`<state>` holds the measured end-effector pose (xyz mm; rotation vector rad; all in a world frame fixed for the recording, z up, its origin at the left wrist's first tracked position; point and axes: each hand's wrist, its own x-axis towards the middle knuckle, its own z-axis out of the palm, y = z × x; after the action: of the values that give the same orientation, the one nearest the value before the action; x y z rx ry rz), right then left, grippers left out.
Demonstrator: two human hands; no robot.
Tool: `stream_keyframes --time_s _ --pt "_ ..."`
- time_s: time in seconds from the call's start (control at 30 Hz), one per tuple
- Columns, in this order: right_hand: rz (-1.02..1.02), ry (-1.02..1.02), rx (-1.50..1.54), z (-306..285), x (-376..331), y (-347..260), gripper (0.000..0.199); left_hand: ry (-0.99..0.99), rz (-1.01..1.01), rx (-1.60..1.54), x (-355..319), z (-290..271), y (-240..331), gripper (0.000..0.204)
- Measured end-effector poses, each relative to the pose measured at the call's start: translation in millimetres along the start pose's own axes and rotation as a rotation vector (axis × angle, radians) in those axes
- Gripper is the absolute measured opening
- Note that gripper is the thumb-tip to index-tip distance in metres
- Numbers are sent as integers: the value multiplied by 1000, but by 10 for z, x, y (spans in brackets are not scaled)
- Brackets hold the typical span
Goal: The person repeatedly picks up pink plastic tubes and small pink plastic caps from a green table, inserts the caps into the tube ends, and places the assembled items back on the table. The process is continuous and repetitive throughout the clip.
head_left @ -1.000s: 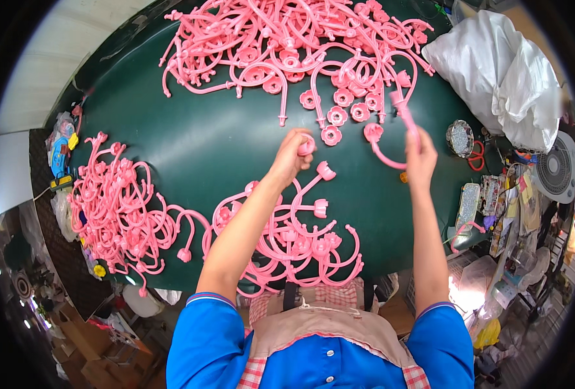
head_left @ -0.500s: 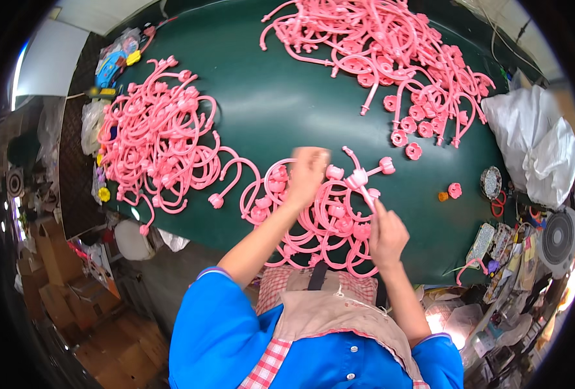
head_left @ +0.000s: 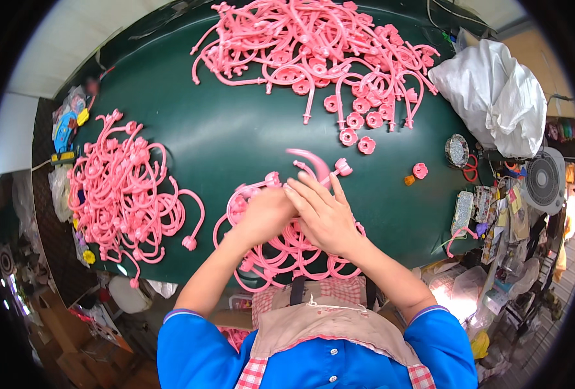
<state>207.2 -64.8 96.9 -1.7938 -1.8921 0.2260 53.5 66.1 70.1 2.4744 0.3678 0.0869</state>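
My hands meet above a heap of curved pink plastic tubes (head_left: 277,256) at the table's near edge. My left hand (head_left: 268,212) is closed, its fingertips hidden by the right. A pink tube (head_left: 313,163), smeared by motion, sticks up behind the hands and appears to be in the left one's grip; its lower end is out of sight. My right hand (head_left: 326,217) lies across the left fingers with its own fingers stretched and apart. Beyond its fingertips is a pink flower-shaped cup (head_left: 344,166).
Larger pink tube piles lie at the left (head_left: 122,201) and far side (head_left: 300,39) of the green table (head_left: 229,129). Several loose pink cups (head_left: 366,144) sit by the far pile. To the right are a white sack (head_left: 494,91), a round tin (head_left: 456,150), red-handled scissors (head_left: 471,170) and a fan (head_left: 545,181).
My hands have come together, the right moving left and over the left. The right fingers have opened out from around a pink tube. The whole view has shifted and turned.
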Motion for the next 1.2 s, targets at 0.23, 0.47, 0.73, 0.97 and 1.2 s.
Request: stream_keyframes --time_s 0.23,0.47,0.73,0.97,1.2 --pt "847 238 317 -546 -787 1033 33 547 -21 -362 1523 840 -22 42" --pt "1084 394 382 -592 -1542 1238 26 93 74 299 2320 1712 -169 45" --pt "841 473 412 -497 -1046 1071 24 160 -611 -1332 2144 1641 -18 46" --pt "817 472 207 -351 -815 607 24 399 -550 -1396 1641 1304 676 39" --pt "583 215 479 -273 -872 1041 21 -259 -4 -364 1071 637 -455 34"
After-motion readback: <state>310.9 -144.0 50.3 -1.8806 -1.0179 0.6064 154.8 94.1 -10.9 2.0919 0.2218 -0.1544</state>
